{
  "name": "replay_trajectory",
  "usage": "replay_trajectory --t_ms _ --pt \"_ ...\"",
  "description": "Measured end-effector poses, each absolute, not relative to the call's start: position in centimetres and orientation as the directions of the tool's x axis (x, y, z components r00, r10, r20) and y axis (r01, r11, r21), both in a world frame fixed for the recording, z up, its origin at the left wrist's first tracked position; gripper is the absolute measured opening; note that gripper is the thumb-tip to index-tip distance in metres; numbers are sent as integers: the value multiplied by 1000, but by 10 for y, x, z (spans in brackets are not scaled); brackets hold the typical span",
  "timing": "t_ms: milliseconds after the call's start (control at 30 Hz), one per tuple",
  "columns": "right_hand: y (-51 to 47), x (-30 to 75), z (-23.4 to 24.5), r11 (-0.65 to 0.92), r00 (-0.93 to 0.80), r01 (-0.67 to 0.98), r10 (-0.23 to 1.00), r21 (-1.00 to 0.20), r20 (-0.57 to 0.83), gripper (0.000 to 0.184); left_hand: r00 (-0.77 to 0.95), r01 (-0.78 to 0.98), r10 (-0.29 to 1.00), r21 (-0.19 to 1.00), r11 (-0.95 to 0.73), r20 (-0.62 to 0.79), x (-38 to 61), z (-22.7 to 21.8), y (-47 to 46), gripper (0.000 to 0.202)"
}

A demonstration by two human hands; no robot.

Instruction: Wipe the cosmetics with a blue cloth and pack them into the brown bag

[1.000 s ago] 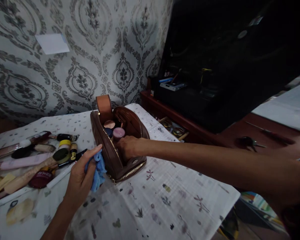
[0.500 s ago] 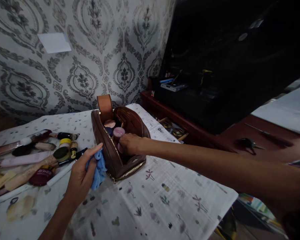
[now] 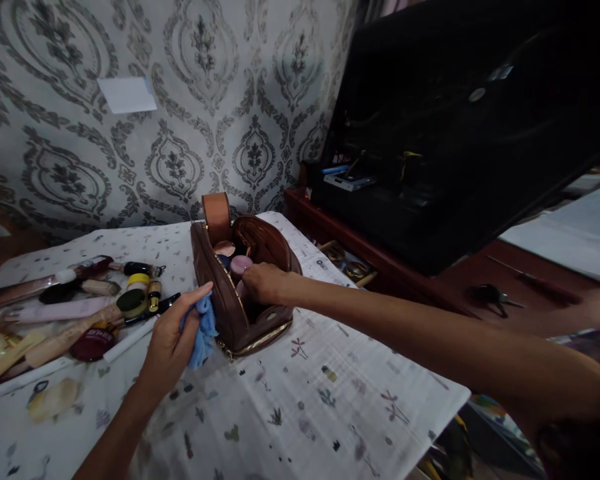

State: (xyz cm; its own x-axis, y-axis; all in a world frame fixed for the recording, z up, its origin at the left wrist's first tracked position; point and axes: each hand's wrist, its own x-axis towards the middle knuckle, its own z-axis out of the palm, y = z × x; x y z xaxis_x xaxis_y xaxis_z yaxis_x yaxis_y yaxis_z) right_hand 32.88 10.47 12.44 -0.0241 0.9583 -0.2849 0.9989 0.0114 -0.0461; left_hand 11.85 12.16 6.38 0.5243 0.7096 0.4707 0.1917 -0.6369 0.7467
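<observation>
An unzipped brown leather cosmetic bag stands on the patterned cloth, its tan strap upright at the back. My right hand reaches inside it with fingers curled down; the fingertips and whatever they grip are hidden. Just beside that hand sits a pink-lidded jar, with a dark blue item and a round rose-gold item behind it. My left hand is closed on a crumpled blue cloth, its index finger extended against the bag's left side.
Several cosmetics lie on the left of the tablecloth, among them a pink tube, a dark red compact and a yellow-lidded jar. A black screen stands right, on red-brown furniture with keys. Patterned wallpaper is behind.
The view has shifted slightly, so the scene sits a little further right. Both hands keep nearly the same places: the right inside the bag, the left with the blue cloth beside it.
</observation>
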Motion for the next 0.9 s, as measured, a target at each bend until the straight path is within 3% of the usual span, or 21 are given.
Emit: replay_trajectory --t_ms 233,467,567,767,900 --pt "100 338 179 20 -19 999 999 25 -35 36 536 179 700 747 -640 472 119 66 121 34" --pt "82 343 187 -69 77 996 983 -55 166 34 547 161 672 725 -670 500 119 62 124 36" --pt "72 348 176 -50 90 984 966 -170 241 31 549 152 662 718 -680 511 120 62 124 36" --pt "44 344 146 158 169 808 861 -567 480 30 558 113 653 732 -672 513 120 63 123 39" --pt "17 322 124 254 237 732 776 -632 585 33 558 97 639 724 -683 529 120 62 124 40"
